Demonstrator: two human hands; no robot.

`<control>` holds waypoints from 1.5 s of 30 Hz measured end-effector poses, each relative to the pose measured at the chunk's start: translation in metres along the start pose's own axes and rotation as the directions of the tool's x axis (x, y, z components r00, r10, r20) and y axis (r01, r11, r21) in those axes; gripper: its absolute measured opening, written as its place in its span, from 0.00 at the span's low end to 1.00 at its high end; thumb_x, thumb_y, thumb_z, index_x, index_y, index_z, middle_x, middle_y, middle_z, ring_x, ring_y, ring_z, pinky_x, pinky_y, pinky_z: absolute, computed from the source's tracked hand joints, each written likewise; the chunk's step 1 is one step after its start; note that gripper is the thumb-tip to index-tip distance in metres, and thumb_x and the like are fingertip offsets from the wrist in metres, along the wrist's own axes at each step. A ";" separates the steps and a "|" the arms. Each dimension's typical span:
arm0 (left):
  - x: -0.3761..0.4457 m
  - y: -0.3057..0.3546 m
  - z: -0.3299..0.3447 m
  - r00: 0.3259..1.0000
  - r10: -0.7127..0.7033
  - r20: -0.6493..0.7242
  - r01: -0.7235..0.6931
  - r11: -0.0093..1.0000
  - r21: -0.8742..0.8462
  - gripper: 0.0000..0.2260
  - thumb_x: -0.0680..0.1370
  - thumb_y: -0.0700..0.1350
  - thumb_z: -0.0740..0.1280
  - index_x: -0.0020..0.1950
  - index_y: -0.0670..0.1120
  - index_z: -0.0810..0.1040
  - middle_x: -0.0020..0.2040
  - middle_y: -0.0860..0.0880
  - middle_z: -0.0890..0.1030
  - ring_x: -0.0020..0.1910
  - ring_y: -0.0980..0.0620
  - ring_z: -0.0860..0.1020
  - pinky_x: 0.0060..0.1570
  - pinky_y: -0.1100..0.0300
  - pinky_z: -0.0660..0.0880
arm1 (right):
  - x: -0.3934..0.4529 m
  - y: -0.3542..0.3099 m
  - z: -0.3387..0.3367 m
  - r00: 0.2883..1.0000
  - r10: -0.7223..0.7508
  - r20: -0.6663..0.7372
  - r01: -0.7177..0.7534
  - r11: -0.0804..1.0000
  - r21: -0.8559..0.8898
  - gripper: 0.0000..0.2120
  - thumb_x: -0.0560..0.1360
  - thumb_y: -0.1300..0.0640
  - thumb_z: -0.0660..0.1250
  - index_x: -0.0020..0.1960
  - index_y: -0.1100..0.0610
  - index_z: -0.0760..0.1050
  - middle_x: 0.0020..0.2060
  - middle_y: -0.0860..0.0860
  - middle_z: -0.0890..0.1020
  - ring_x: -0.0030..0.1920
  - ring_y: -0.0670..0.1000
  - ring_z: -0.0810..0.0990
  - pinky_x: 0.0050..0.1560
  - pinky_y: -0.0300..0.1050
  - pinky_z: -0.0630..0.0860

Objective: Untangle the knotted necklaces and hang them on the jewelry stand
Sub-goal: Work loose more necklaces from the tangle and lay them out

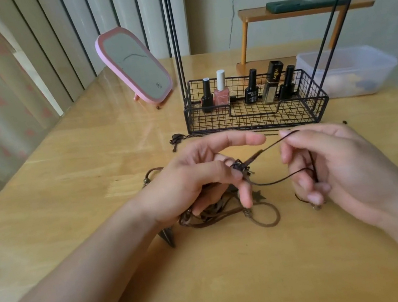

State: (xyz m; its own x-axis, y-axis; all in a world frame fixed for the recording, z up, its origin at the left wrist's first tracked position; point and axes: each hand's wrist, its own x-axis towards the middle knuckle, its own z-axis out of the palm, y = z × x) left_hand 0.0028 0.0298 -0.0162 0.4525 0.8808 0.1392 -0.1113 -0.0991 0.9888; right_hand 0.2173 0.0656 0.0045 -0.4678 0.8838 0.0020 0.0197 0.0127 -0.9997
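Cords lie heaped on the tabletop under your hands, a tangle of necklaces still knotted. Your left hand pinches the knot between thumb and fingers; your right hand curls round the dark cord looping out of it. You are mid-untangling: next, I judge, ease that loop back through the knot without tightening it. Beyond, the jewelry stand holds polish bottles; nothing visibly hangs on its rods.
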 end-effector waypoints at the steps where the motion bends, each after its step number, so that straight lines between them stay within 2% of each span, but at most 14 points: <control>1: 0.000 0.000 0.000 0.999 -0.028 0.019 0.028 0.999 0.018 0.23 0.75 0.33 0.59 0.71 0.42 0.71 0.36 0.43 0.83 0.16 0.58 0.65 0.17 0.70 0.61 | -0.001 -0.002 0.000 1.000 -0.017 0.001 0.017 0.999 0.040 0.14 0.72 0.52 0.69 0.29 0.56 0.76 0.19 0.55 0.69 0.20 0.51 0.65 0.24 0.40 0.54; 6: -0.001 0.001 0.001 0.993 -0.050 0.110 0.046 0.998 0.041 0.32 0.76 0.32 0.59 0.79 0.46 0.58 0.41 0.43 0.85 0.18 0.57 0.65 0.16 0.68 0.62 | -0.001 -0.003 -0.001 0.995 -0.082 -0.061 0.089 0.989 0.121 0.22 0.75 0.54 0.65 0.23 0.59 0.71 0.15 0.53 0.62 0.23 0.52 0.60 0.24 0.40 0.60; 11: -0.002 0.005 0.001 0.944 0.072 0.323 -0.021 0.987 -0.159 0.38 0.75 0.31 0.60 0.82 0.49 0.50 0.44 0.38 0.84 0.18 0.49 0.61 0.18 0.57 0.57 | 0.011 0.011 -0.003 0.992 0.102 -0.071 -0.120 0.941 -0.315 0.26 0.79 0.51 0.66 0.23 0.57 0.71 0.17 0.52 0.63 0.20 0.50 0.59 0.28 0.40 0.56; 13: -0.003 0.005 0.001 0.929 0.115 0.353 -0.018 0.963 -0.268 0.39 0.74 0.30 0.60 0.82 0.50 0.51 0.42 0.36 0.83 0.19 0.47 0.63 0.20 0.52 0.55 | 0.010 0.015 -0.007 0.995 0.101 0.027 -0.074 0.865 -0.496 0.19 0.76 0.51 0.71 0.28 0.57 0.76 0.19 0.51 0.70 0.21 0.48 0.65 0.28 0.42 0.61; 15: -0.003 0.005 0.000 0.921 0.156 0.356 -0.022 0.935 -0.353 0.41 0.72 0.29 0.62 0.82 0.49 0.51 0.40 0.35 0.82 0.22 0.45 0.69 0.23 0.56 0.64 | 0.009 0.012 -0.009 0.991 -0.043 0.128 0.103 0.852 -0.512 0.05 0.72 0.55 0.76 0.40 0.53 0.82 0.29 0.48 0.80 0.29 0.46 0.75 0.35 0.42 0.70; 17: -0.003 0.005 -0.001 0.932 0.157 0.326 -0.036 0.937 -0.348 0.41 0.71 0.29 0.60 0.82 0.49 0.52 0.38 0.38 0.82 0.28 0.45 0.75 0.30 0.58 0.72 | 0.007 0.012 -0.009 0.947 -0.286 0.149 0.322 0.827 -0.461 0.15 0.68 0.60 0.72 0.53 0.49 0.81 0.45 0.46 0.84 0.48 0.47 0.82 0.50 0.45 0.76; 19: -0.003 0.004 -0.002 0.952 0.137 0.273 -0.046 0.948 -0.316 0.39 0.71 0.30 0.58 0.81 0.49 0.54 0.39 0.43 0.83 0.31 0.45 0.76 0.33 0.57 0.74 | 0.005 0.013 -0.008 0.831 -0.537 0.143 0.551 0.761 -0.342 0.18 0.66 0.61 0.68 0.56 0.53 0.79 0.53 0.50 0.83 0.58 0.55 0.79 0.58 0.51 0.75; 22: -0.004 0.002 0.000 0.979 0.090 0.184 -0.031 0.952 -0.303 0.38 0.71 0.32 0.61 0.81 0.49 0.57 0.39 0.41 0.83 0.31 0.44 0.77 0.33 0.57 0.75 | -0.001 0.016 0.002 0.663 -0.722 0.199 0.740 0.592 -0.321 0.08 0.71 0.62 0.66 0.49 0.60 0.79 0.47 0.57 0.81 0.51 0.60 0.79 0.51 0.53 0.74; 24: -0.004 0.002 0.002 0.983 0.082 0.165 -0.033 0.959 -0.280 0.37 0.72 0.32 0.61 0.80 0.48 0.57 0.39 0.36 0.79 0.30 0.45 0.77 0.34 0.57 0.75 | -0.002 0.018 0.006 0.618 -0.743 0.256 0.767 0.498 -0.405 0.04 0.73 0.61 0.68 0.43 0.61 0.80 0.41 0.54 0.80 0.45 0.58 0.79 0.47 0.51 0.72; 28: -0.002 -0.001 0.002 0.982 0.071 0.176 -0.033 0.977 -0.211 0.34 0.75 0.32 0.61 0.81 0.46 0.55 0.37 0.37 0.76 0.31 0.46 0.75 0.37 0.57 0.73 | 0.001 0.020 0.003 0.674 -0.703 0.228 0.711 0.532 -0.460 0.09 0.74 0.56 0.67 0.38 0.59 0.80 0.36 0.50 0.80 0.40 0.55 0.77 0.38 0.51 0.69; 36: -0.004 0.000 0.001 0.977 0.049 0.208 -0.028 0.994 -0.101 0.36 0.77 0.29 0.61 0.81 0.46 0.50 0.42 0.49 0.82 0.32 0.51 0.73 0.38 0.63 0.74 | 0.002 0.020 0.002 0.787 -0.608 0.106 0.584 0.679 -0.445 0.06 0.74 0.54 0.66 0.41 0.53 0.79 0.38 0.47 0.81 0.42 0.54 0.79 0.37 0.52 0.72; 39: -0.004 0.000 0.002 0.977 0.031 0.209 -0.011 0.995 -0.099 0.37 0.76 0.29 0.61 0.81 0.48 0.50 0.42 0.47 0.81 0.31 0.51 0.70 0.36 0.62 0.70 | 0.001 0.021 0.002 0.789 -0.603 0.118 0.586 0.681 -0.439 0.02 0.72 0.53 0.69 0.43 0.50 0.79 0.39 0.47 0.80 0.42 0.54 0.78 0.34 0.53 0.72; 43: -0.002 -0.002 0.002 0.968 0.031 0.249 -0.005 0.994 -0.105 0.37 0.78 0.30 0.61 0.81 0.45 0.47 0.38 0.51 0.78 0.30 0.47 0.63 0.33 0.51 0.61 | 0.002 0.022 0.002 0.772 -0.600 0.208 0.621 0.644 -0.448 0.03 0.70 0.54 0.69 0.43 0.51 0.80 0.38 0.48 0.80 0.41 0.56 0.77 0.33 0.53 0.70; 45: -0.002 -0.002 0.001 0.965 0.043 0.260 -0.011 0.992 -0.125 0.36 0.78 0.28 0.61 0.81 0.45 0.49 0.37 0.48 0.77 0.30 0.46 0.63 0.33 0.53 0.61 | 0.000 0.021 0.000 0.780 -0.587 0.218 0.618 0.666 -0.418 0.05 0.69 0.54 0.68 0.44 0.50 0.80 0.39 0.48 0.81 0.42 0.56 0.77 0.35 0.52 0.71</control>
State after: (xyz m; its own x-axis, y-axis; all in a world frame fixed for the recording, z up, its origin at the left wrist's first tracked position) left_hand 0.0031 0.0274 -0.0186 0.6618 0.7250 0.1910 -0.2257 -0.0503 0.9729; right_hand 0.2177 0.0660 -0.0164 -0.5691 0.5794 0.5834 0.0928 0.7503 -0.6546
